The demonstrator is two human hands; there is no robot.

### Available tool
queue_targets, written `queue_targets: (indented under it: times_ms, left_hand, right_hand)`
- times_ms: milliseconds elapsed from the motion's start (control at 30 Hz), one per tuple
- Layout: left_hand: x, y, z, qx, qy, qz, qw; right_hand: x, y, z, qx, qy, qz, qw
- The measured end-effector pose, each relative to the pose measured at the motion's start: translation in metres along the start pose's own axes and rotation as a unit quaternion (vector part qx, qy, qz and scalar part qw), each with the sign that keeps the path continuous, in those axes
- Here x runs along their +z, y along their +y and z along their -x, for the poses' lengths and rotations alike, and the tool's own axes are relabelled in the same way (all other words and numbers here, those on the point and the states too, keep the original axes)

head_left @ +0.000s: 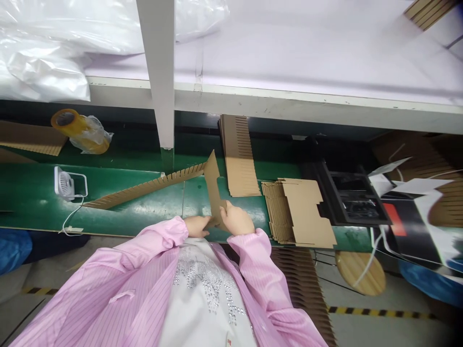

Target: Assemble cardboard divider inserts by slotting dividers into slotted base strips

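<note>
A long slotted corrugated cardboard sheet (144,187) lies across the green workbench (144,212), its slit edge facing away from me. A wider flap of it (213,185) rises toward its lower end. My left hand (197,226) pinches that end from the near side. My right hand (237,219) grips the same end, with its fingers over the cardboard. The two hands nearly meet there. To the right of my right hand lies a stack of flat die-cut cardboard blanks (300,213). Pink striped sleeves cover both my arms.
Another slotted cardboard stack (238,154) lies ahead. On the bench are a small white fan (68,184), a tape roll in plastic (81,130) and a black tray (347,193). Overhead runs a white shelf edge (289,106). Cardboard stands by a round wooden stool (360,272).
</note>
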State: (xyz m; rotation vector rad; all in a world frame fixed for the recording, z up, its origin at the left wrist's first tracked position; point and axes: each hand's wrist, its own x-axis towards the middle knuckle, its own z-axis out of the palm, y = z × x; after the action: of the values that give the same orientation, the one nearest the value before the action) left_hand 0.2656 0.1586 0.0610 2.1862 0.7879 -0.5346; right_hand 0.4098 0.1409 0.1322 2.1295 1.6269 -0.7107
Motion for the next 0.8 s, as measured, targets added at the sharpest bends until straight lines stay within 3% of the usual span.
queue_targets:
  times_ms: [200,467,800]
  left_hand:
    - [0.012,0.013,-0.009,0.005,-0.030,-0.048,0.998]
    - [0.012,0.008,-0.009,0.006,-0.026,-0.047,0.999]
    - [0.012,0.007,-0.009,-0.007,-0.027,-0.048,0.998]
  right_hand:
    - [-0.009,0.002,0.002,0.005,0.012,0.003,1.000]
    - [-0.007,0.004,0.004,0.005,0.001,0.006,1.000]
    - [-0.025,0.014,0.016,0.015,0.029,0.019,0.999]
